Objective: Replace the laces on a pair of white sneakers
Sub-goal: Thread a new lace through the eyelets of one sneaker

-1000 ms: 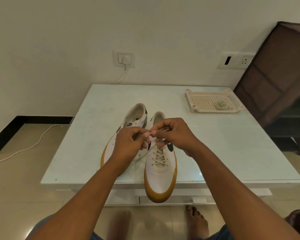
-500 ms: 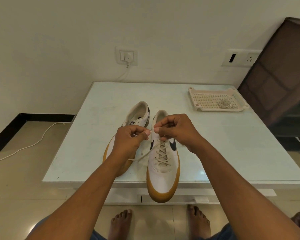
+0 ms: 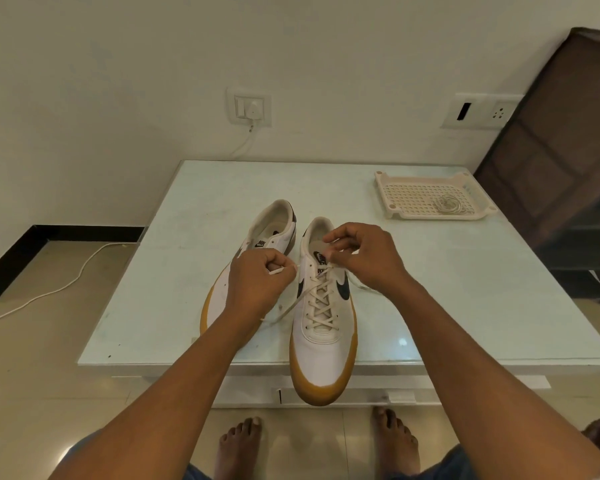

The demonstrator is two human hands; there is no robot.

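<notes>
Head view: the left hand is curled closed and pinches the tip of a cream flat lace between thumb and forefinger. One strand runs from the eyelets down past the wrist. The right hand is also curled, its fingertips pinching the same lace at the top eyelets, just over the tongue. That lace is threaded criss-cross up a white leather sneaker with a tan gum sole, which lies on the pale glass-topped bench with its toe overhanging the near edge. A matching unlaced sneaker lies just beside it on the left, partly hidden by the left hand. A cream perforated plastic tray sits well apart at the far right corner and holds a coiled lace. Bare bench surface lies between the tray and the sneakers. Both tongue labels carry dark lettering, read in part as "NIK" and "IKE". The laced sneaker has a dark swoosh on each side.
</notes>
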